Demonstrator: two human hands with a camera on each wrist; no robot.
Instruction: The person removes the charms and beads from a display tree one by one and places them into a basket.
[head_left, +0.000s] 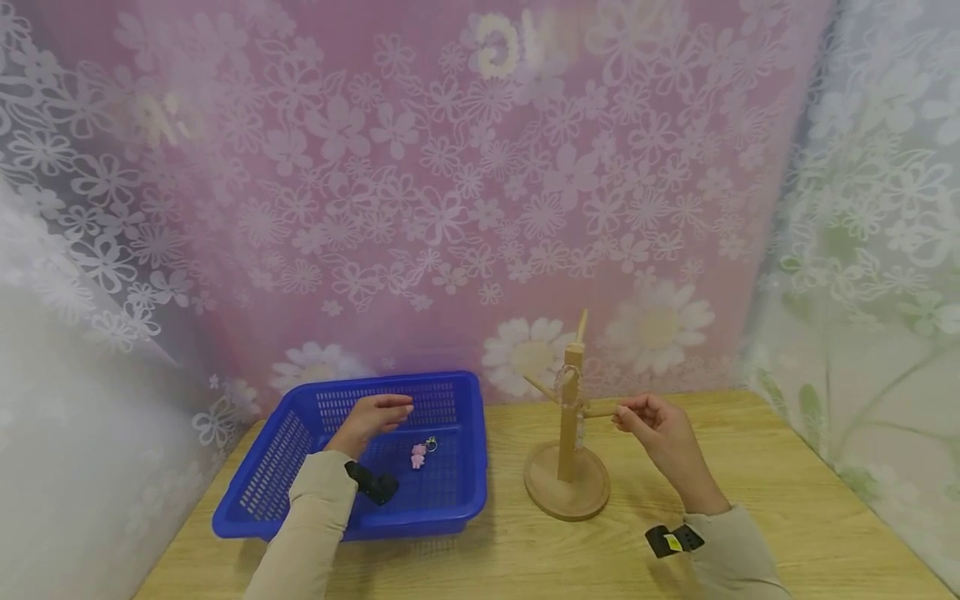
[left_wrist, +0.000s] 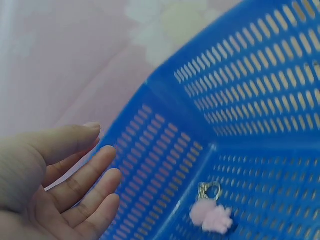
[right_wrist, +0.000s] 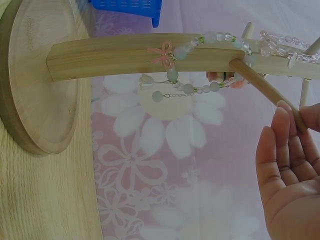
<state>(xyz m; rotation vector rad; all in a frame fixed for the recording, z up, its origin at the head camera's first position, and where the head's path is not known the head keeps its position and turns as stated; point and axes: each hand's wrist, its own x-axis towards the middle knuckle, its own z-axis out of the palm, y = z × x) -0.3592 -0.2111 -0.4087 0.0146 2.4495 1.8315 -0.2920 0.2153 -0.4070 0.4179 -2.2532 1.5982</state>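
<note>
A wooden stand (head_left: 567, 454) with a round base and side pegs stands right of the blue basket. My right hand (head_left: 663, 433) pinches the outer end of one peg (right_wrist: 267, 89) between thumb and fingers. On that peg, near the post, hangs a bracelet (right_wrist: 214, 87) of pale green and clear beads with a pink bow. A pink beaded bracelet (right_wrist: 272, 47) hangs higher on the stand. My left hand (head_left: 372, 419) hovers over the basket (head_left: 478, 467) with relaxed fingers, holding nothing. Below it, a pink figure keychain (left_wrist: 212, 216) with a metal ring lies on the basket floor.
The stand and basket share a wooden table (head_left: 517, 550), a narrow gap between them. Close behind hangs a pink flowered curtain (head_left: 420, 275), with pale flowered sheets (head_left: 877, 333) at the sides. Dark straps (head_left: 372, 483) sit on my wrists.
</note>
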